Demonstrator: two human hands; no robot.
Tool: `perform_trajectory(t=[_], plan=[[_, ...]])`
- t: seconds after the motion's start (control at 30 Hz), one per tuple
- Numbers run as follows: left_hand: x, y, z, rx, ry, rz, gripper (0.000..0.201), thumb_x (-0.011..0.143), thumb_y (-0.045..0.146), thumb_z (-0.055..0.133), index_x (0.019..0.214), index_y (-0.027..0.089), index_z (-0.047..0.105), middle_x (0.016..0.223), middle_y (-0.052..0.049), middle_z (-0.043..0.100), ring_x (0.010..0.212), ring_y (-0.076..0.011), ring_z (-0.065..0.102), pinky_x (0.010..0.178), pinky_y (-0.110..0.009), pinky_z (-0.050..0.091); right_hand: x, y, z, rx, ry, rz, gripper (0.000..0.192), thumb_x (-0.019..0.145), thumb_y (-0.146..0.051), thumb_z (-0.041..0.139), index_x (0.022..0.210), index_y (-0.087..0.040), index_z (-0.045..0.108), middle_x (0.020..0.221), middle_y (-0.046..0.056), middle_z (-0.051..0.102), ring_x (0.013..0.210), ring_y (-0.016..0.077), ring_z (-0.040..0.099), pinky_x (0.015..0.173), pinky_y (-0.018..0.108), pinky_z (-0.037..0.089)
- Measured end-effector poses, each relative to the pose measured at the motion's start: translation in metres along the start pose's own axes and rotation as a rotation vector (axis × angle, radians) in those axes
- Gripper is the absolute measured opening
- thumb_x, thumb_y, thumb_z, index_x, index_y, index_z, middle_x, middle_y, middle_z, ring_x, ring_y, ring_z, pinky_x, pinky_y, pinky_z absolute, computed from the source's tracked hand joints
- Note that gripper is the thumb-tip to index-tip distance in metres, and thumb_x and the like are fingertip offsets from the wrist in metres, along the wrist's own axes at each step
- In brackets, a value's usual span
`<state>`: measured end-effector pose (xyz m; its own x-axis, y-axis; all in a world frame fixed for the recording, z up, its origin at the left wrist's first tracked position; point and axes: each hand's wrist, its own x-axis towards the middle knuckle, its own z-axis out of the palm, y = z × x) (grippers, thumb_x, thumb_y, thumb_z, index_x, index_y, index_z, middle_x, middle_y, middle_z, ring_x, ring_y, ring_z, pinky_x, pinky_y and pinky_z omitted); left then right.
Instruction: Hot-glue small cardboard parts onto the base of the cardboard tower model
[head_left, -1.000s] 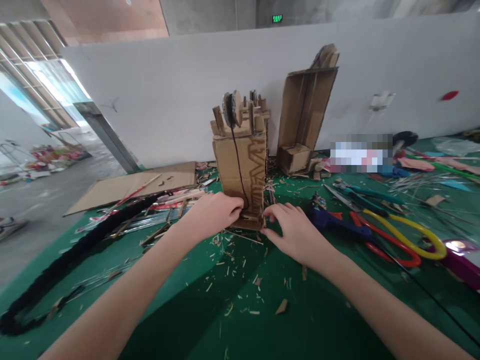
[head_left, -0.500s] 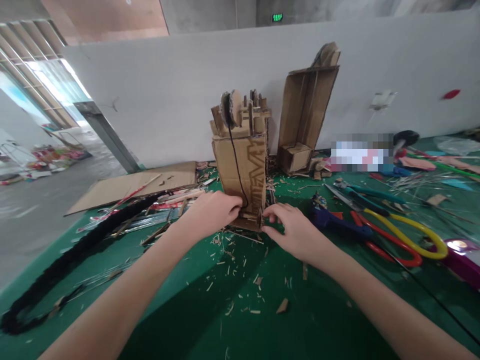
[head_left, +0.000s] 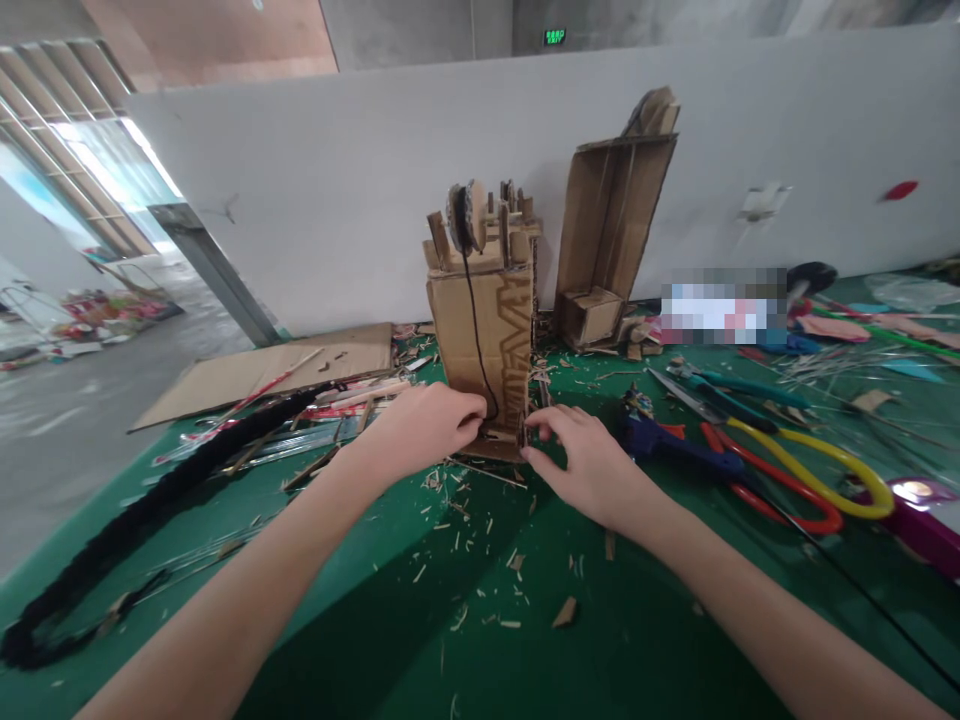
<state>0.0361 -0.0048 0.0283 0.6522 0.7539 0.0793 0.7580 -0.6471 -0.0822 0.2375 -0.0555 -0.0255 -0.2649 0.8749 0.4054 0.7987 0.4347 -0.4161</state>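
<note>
An upright cardboard tower (head_left: 486, 320) stands on the green table (head_left: 525, 620), with notched pieces and a round disc at its top. A black cord (head_left: 475, 330) runs from the disc down its front face. My left hand (head_left: 424, 428) grips the tower's lower left corner, fingers curled by the cord's lower end. On the lower right side, the fingertips of my right hand (head_left: 589, 460) pinch the tower's base edge. Cardboard scraps litter the mat under both hands.
A second open cardboard box (head_left: 611, 230) leans on the white wall behind. Blue, red and yellow-handled cutters (head_left: 757, 460) lie right of my right hand. A long black braid (head_left: 135, 520) and a flat cardboard sheet (head_left: 277, 375) lie at left. A purple object (head_left: 926, 515) sits far right.
My right hand has crept slightly left and closed its fingertips on the tower's lower right edge. The left hand and the tower stay nearly where they were.
</note>
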Motion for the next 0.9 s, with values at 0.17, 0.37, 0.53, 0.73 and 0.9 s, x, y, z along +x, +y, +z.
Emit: perform_trajectory(t=[0.17,0.37,0.53,0.73,0.9], plan=[[-0.001,0.003,-0.001,-0.004,0.020,0.001,0.024,0.083,0.025,0.038,0.079,0.021,0.062,0.063,-0.001,0.061,0.052,-0.0124,0.049,0.048,-0.026,0.027,-0.002,-0.012,-0.003,-0.208,0.089,-0.161,0.032,0.083,-0.027,0.048,0.113,-0.017,0.053,0.100,0.009,0.054,0.092,0.0216,0.047,0.077,0.036,0.038],[-0.002,0.009,-0.004,-0.032,0.035,-0.014,0.022,0.083,0.023,0.040,0.078,0.022,0.062,0.062,0.000,0.060,0.050,-0.0114,0.048,0.047,-0.024,0.026,0.005,-0.022,0.004,-0.579,0.098,-0.252,0.019,0.085,-0.018,0.043,0.078,-0.017,0.061,0.092,0.008,0.054,0.086,0.0226,0.043,0.072,0.037,0.031],[-0.002,0.014,-0.007,-0.025,0.015,-0.017,0.024,0.082,0.022,0.038,0.074,0.021,0.061,0.061,0.000,0.059,0.048,-0.0115,0.045,0.046,-0.025,0.025,0.007,-0.023,0.003,-0.655,0.078,-0.277,0.017,0.084,-0.015,0.044,0.076,-0.016,0.059,0.090,0.008,0.054,0.087,0.0239,0.041,0.070,0.038,0.029],[-0.002,0.014,-0.005,-0.028,0.030,-0.014,0.021,0.080,0.022,0.040,0.073,0.020,0.060,0.059,0.000,0.058,0.047,-0.0104,0.044,0.045,-0.024,0.023,0.007,-0.023,0.003,-0.668,0.088,-0.294,0.016,0.083,-0.012,0.044,0.080,-0.016,0.059,0.092,0.009,0.054,0.086,0.0235,0.040,0.069,0.038,0.028],[-0.002,0.014,-0.005,-0.019,0.024,-0.003,0.021,0.080,0.022,0.040,0.072,0.020,0.059,0.061,-0.001,0.058,0.048,-0.0111,0.046,0.045,-0.025,0.023,0.006,-0.026,0.007,-0.649,0.127,-0.198,0.014,0.083,-0.014,0.045,0.080,-0.017,0.059,0.095,0.008,0.054,0.086,0.0236,0.040,0.068,0.038,0.029]])
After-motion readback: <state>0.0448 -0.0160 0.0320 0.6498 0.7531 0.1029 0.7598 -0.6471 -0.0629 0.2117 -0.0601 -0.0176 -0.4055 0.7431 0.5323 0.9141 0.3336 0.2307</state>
